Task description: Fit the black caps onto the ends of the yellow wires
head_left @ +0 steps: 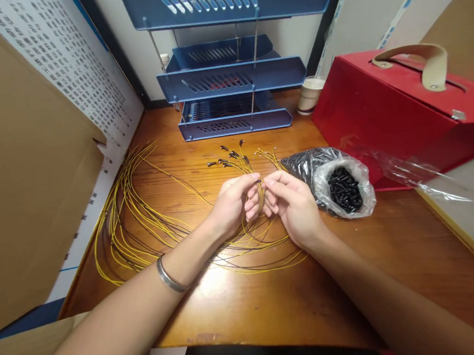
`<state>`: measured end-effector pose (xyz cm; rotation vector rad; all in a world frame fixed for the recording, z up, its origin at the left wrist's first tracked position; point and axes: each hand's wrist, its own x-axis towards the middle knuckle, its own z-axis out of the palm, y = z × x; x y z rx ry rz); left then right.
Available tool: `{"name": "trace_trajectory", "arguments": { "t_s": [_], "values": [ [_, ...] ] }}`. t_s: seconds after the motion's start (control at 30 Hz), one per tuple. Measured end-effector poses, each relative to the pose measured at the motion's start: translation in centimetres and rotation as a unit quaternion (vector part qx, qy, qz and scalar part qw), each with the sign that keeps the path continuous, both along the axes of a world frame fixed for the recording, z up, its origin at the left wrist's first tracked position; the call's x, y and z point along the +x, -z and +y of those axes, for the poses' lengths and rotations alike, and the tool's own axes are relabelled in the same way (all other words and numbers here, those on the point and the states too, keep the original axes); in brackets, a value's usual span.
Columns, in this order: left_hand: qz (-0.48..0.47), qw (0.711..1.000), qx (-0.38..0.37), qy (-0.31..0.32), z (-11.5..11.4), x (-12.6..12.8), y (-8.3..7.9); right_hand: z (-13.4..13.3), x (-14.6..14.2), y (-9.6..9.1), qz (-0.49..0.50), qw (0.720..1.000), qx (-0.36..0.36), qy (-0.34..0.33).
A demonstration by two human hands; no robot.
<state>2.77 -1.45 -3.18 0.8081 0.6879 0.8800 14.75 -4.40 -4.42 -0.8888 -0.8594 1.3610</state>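
Note:
My left hand [233, 203] and my right hand [292, 200] meet over the middle of the table. Between the left thumb and fingers is a small black sleeve, mostly hidden. The right thumb and forefinger pinch a thin yellow wire right beside it. A bundle of yellow and dark wires [128, 211] loops from the far left round under both hands. Just beyond my fingers, several wire ends with black sleeves [232, 154] fan out. Other wire ends [269, 154] without black sleeves lie to their right. A clear plastic bag of small black sleeves [344, 190] lies open beside my right hand.
A blue tiered tray rack [235, 125] stands at the back. A paper cup [311, 95] is beside it. The red box [400, 121] with a beige handle takes up the right side. Cardboard [21, 143] rises along the left edge of the wooden table [210, 321].

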Motion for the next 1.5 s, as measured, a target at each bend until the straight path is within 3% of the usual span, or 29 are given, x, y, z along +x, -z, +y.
{"name": "trace_trajectory", "arguments": {
  "t_s": [0.57, 1.5],
  "values": [
    [-0.004, 1.0, 0.03, -0.009, -0.12, 0.04, 0.09, -0.08, -0.05, -0.38, -0.018, 0.999, 0.011, -0.024],
    [0.011, 0.998, 0.057, -0.028, 0.37, -0.3, 0.3, -0.06, -0.65, -0.07, -0.013, 0.998, -0.009, 0.056]
  ]
}}
